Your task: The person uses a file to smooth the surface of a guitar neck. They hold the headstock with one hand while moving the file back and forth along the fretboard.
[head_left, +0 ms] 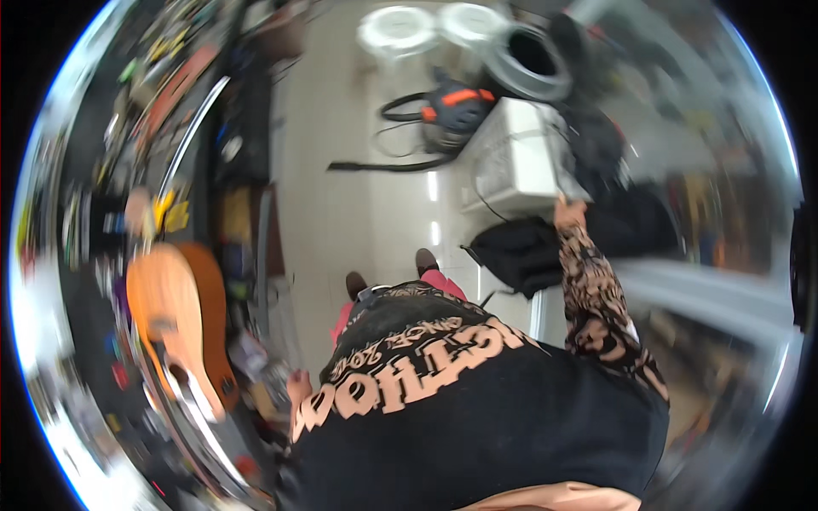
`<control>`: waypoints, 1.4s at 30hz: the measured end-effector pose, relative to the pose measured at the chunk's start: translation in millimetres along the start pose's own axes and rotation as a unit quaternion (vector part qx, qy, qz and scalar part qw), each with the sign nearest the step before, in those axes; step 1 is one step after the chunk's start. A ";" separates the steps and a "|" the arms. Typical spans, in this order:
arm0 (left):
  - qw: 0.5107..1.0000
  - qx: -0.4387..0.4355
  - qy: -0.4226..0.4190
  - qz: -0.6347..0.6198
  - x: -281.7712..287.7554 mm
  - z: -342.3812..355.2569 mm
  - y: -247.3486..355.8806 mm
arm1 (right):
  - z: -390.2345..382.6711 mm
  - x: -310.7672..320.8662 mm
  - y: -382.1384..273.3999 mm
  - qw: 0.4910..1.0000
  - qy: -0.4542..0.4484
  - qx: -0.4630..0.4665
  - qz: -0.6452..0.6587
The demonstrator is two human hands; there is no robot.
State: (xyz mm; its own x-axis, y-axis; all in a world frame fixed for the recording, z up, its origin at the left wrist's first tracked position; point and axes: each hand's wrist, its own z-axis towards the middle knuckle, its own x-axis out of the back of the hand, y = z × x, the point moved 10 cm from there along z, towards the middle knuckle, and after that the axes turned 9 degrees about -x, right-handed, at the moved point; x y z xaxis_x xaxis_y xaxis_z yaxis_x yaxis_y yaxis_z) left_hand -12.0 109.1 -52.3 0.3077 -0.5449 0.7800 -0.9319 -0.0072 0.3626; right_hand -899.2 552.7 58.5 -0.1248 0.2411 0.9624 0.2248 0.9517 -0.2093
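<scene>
My right hand [571,213] reaches forward to the near right corner of a white box-shaped thing [520,157], which stands on the floor with a thin dark cord across it. Its fingers look closed at the corner, beside a grey sheet-like piece [573,175]; blur hides exactly what they grip. A black bag or cloth [520,251] lies just below this hand. At my left side, my left hand [298,387] hangs low, partly covered by my sleeve and shirt. Its fingers are too blurred to read, and I see nothing held in it.
Beyond the box lie a dark vacuum cleaner [456,106] with orange parts and its hose. White round stools [396,30] and a grey bin [528,60] stand farther off. To my left, a guitar [179,315] rests on a cluttered workbench. A glass-like surface [707,289] extends at right.
</scene>
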 end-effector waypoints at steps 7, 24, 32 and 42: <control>0.997 0.075 -0.008 -0.028 -0.9 -126.6 86.9 | 13.4 -101.0 -39.2 0.924 -0.053 0.335 -0.178; 0.933 0.242 0.172 -0.205 -64.1 -294.5 -200.7 | -402.8 -46.3 -99.2 0.865 -0.385 0.228 0.227; 0.900 0.194 0.334 -0.200 52.5 -354.2 -316.0 | -661.9 113.4 -217.2 0.627 -0.498 0.471 0.370; 0.823 0.157 0.488 -0.244 176.9 -415.1 -321.2 | -865.3 75.0 -245.0 0.581 -0.563 0.471 0.351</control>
State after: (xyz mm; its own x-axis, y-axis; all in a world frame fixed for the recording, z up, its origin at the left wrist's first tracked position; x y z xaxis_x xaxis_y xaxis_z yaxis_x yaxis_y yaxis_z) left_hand 421.4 363.1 180.9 0.5254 0.5196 0.6738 -0.6080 -0.3247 0.7244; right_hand -127.3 173.0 331.7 -0.9947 0.0992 -0.0289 0.0386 0.0979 -0.9944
